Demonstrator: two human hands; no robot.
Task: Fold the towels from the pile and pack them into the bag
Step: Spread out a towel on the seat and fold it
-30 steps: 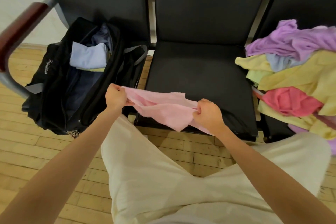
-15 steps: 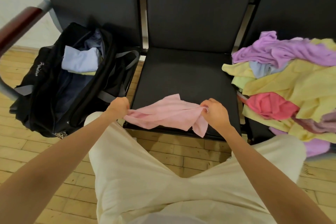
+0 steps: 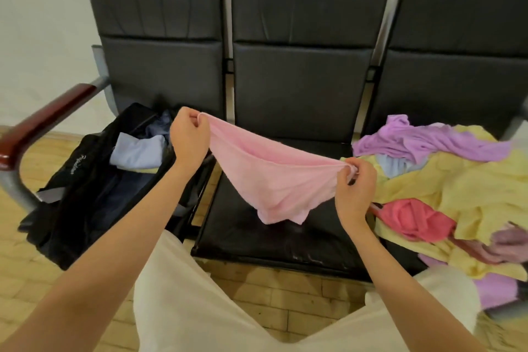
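Note:
A light pink towel hangs in the air above the middle black seat, stretched between both hands. My left hand pinches its upper left corner, held higher. My right hand pinches the right corner, lower and close to the pile. The towel sags in the middle and its lower edge dangles just above the seat. The pile of towels, yellow, purple and red-pink, covers the right seat. The open black bag lies on the left seat with a folded pale blue towel inside.
Three black padded chairs stand in a row against a white wall. A dark red armrest on a grey metal frame juts out at the far left beside the bag. Wooden floor shows below. My cream-trousered legs fill the bottom of the view.
Both hands have lifted the pink towel off the seat's front edge and spread it wider; the left hand rose most. The view has tilted up, showing the chair backs.

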